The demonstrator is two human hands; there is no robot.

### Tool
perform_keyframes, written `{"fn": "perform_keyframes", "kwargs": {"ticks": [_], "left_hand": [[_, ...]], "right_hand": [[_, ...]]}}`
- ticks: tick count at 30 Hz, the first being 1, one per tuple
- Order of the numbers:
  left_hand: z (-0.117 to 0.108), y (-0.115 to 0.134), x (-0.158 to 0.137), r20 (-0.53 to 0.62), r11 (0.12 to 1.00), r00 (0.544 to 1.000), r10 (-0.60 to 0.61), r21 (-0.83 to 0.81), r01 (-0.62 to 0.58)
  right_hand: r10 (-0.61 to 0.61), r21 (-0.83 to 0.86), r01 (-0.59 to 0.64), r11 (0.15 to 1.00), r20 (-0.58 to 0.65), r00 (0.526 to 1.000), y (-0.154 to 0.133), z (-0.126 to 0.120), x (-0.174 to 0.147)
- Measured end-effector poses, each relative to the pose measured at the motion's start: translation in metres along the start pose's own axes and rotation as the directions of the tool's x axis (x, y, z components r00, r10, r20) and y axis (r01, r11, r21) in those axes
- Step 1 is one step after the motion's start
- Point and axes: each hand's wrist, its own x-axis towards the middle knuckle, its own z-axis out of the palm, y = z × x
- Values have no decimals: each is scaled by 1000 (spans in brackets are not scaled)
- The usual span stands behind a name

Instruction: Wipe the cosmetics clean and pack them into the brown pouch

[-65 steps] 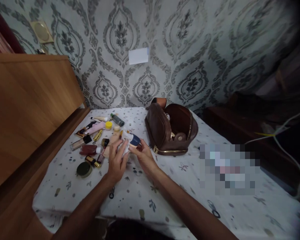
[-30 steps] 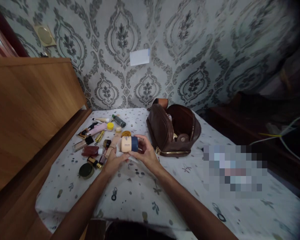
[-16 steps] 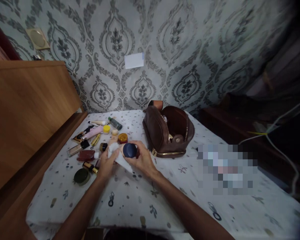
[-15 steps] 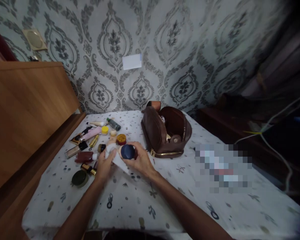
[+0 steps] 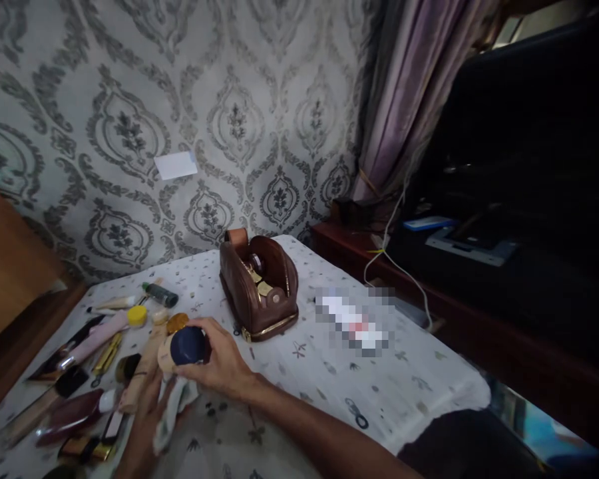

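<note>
My right hand (image 5: 223, 356) is wrapped round a small jar (image 5: 187, 346) with a beige body and a dark blue lid, held tilted above the table. Just below it, my left hand (image 5: 152, 399) grips a crumpled white cloth (image 5: 174, 402); some of its fingers are hidden and blurred. Behind the jar sits an amber tub (image 5: 177, 323). A long beige tube (image 5: 142, 372) lies beside my left hand. To the right of my hands stands a brown toiletry bag (image 5: 259, 299), unzipped, with gold-coloured items inside.
Several cosmetics lie at the left: a dark red bottle (image 5: 70, 419), a pink tube (image 5: 94, 340), a yellow-lidded pot (image 5: 136, 315) and a green-capped bottle (image 5: 160, 295). A blurred-out item (image 5: 354, 322) lies right of the bag. Beyond the table's right edge hangs a white cable (image 5: 404, 269).
The view has swung to the right, so the table and bag appear further left. My right hand still holds the jar; the cloth now hangs lower, beneath it, in my left hand.
</note>
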Motion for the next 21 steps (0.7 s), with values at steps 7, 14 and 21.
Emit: {"fn": "perform_keyframes", "kwargs": {"ticks": [7, 14, 21], "left_hand": [[12, 17, 3, 20, 982, 982, -187, 30, 186], [30, 55, 7, 229, 989, 973, -30, 151, -5], [74, 92, 38, 518, 786, 820, 243, 390, -479]], "right_hand": [[-108, -80, 115, 990, 86, 990, -38, -61, 6], [114, 68, -108, 992, -87, 990, -58, -135, 4], [147, 125, -101, 987, -440, 886, -55, -188, 37]]}}
